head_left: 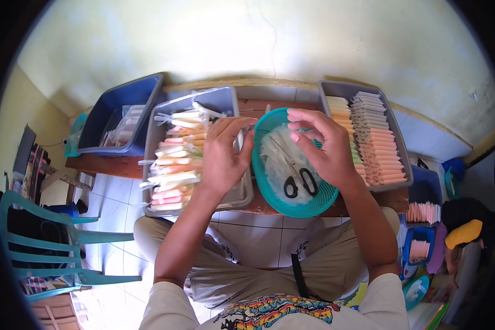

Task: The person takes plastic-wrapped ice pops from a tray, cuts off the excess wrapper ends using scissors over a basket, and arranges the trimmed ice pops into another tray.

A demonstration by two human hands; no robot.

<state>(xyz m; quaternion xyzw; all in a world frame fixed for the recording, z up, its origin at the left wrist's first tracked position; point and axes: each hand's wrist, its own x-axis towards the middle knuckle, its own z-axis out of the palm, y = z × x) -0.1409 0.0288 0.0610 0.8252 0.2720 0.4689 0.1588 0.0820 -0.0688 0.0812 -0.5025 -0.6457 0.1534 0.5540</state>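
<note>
My left hand (225, 154) is raised over the right edge of a grey tray (246, 190), its fingertips near the rim of a teal basket (263, 190). The thumb and fingers are bent towards each other; whether they hold something is too small to tell. My right hand (327, 143) hovers over the basket's right side with its fingers apart and nothing between them. Inside the basket, scissors with black handles (308, 181) lie on clear plastic pieces (275, 157). Wrapped stick-shaped packets (173, 179) in pale yellow, orange and pink fill the grey tray.
A second grey tray (399, 137) at the right holds neat rows of packets (379, 148). A blue bin (143, 132) stands at the left on the wooden bench (107, 163). A teal chair (44, 245) is lower left. Another person (467, 231) is at the far right.
</note>
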